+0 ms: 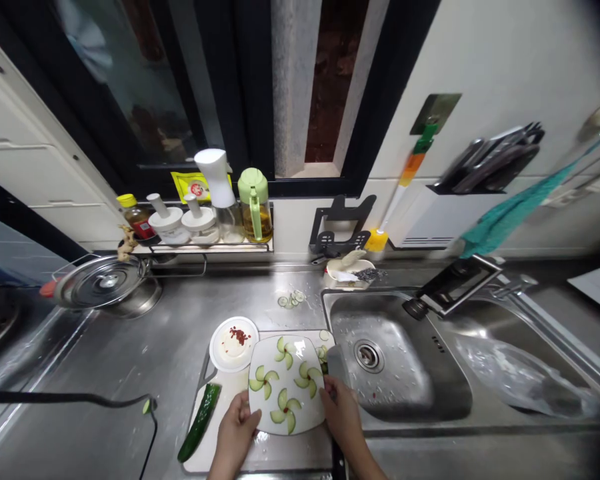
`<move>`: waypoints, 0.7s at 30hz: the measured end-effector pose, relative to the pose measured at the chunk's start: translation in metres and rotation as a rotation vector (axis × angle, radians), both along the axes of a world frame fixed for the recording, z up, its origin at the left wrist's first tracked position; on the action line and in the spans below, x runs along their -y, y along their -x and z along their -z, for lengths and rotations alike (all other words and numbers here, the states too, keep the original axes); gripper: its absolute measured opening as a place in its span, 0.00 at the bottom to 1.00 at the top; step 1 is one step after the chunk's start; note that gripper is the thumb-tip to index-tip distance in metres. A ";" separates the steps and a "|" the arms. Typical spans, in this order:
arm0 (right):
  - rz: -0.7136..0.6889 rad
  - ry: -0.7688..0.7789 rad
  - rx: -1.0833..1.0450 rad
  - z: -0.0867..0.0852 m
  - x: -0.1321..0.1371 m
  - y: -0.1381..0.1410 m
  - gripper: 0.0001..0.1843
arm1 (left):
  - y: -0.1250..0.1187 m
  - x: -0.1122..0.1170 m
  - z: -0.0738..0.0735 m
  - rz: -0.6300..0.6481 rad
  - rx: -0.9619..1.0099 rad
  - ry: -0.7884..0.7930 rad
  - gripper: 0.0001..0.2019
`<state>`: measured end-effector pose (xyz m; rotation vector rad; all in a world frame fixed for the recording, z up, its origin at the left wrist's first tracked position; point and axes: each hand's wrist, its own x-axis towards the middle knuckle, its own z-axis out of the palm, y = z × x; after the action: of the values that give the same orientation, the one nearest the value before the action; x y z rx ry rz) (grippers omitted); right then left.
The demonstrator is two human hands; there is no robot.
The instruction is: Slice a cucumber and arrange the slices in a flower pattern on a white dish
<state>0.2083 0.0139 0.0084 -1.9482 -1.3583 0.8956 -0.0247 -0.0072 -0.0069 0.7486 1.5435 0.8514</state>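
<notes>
Both hands grip a squarish white plate [275,353] by its lower left and right edges, above a white cutting board [295,455]. Cucumber slices [286,411] lie on it in several pinwheel flowers with small red centres. My left hand [237,427] is closed on the left rim, thumb on top. My right hand [344,410] is closed on the right rim. Left of the plate lies a dark green cucumber piece [200,421]. A round white dish [221,347] with red bits stands behind it. A knife [337,373] lies by my right hand, partly hidden.
A steel sink [400,360] is at the right, with a plastic bag [520,380] beyond it. Cucumber slices [291,300] lie on the counter behind the board. A lidded pot [110,287] stands far left, near a bottle shelf [215,248]. A black cable [80,398] crosses the left.
</notes>
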 end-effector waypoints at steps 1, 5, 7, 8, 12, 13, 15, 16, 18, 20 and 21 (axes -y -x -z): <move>0.007 -0.005 -0.075 -0.005 -0.002 0.001 0.13 | 0.001 0.000 -0.005 -0.009 0.046 0.012 0.30; 0.077 0.012 -0.465 -0.025 -0.006 0.007 0.11 | 0.003 -0.001 -0.024 -0.042 0.169 0.076 0.34; 0.106 0.020 -0.684 -0.033 -0.006 0.012 0.14 | 0.003 -0.002 -0.034 -0.044 0.203 0.079 0.34; 0.114 0.028 -0.789 -0.037 -0.005 0.015 0.17 | 0.004 -0.002 -0.039 -0.044 0.219 0.075 0.34; 0.158 0.107 -1.102 -0.052 0.001 0.026 0.31 | 0.005 -0.005 -0.053 -0.060 0.280 0.056 0.32; 0.166 0.134 -1.145 -0.055 0.002 0.029 0.34 | 0.005 -0.006 -0.054 -0.065 0.293 0.052 0.32; 0.162 0.175 -1.202 -0.061 0.003 0.033 0.39 | 0.004 -0.006 -0.056 -0.082 0.317 0.036 0.31; 0.163 0.179 -1.218 -0.063 0.004 0.034 0.40 | 0.004 -0.007 -0.057 -0.096 0.323 0.026 0.31; 0.178 0.160 -1.227 -0.064 0.004 0.037 0.41 | 0.003 -0.007 -0.057 -0.125 0.324 0.010 0.32; 0.199 0.132 -1.219 -0.063 0.004 0.039 0.41 | 0.001 -0.007 -0.058 -0.147 0.315 0.005 0.33; 0.203 0.128 -1.217 -0.062 0.005 0.040 0.41 | 0.000 -0.007 -0.058 -0.154 0.310 0.004 0.34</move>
<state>0.1687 0.0093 0.0700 -1.1284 -0.3751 1.6640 -0.0249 0.0002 0.0514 0.4724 1.3351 1.0262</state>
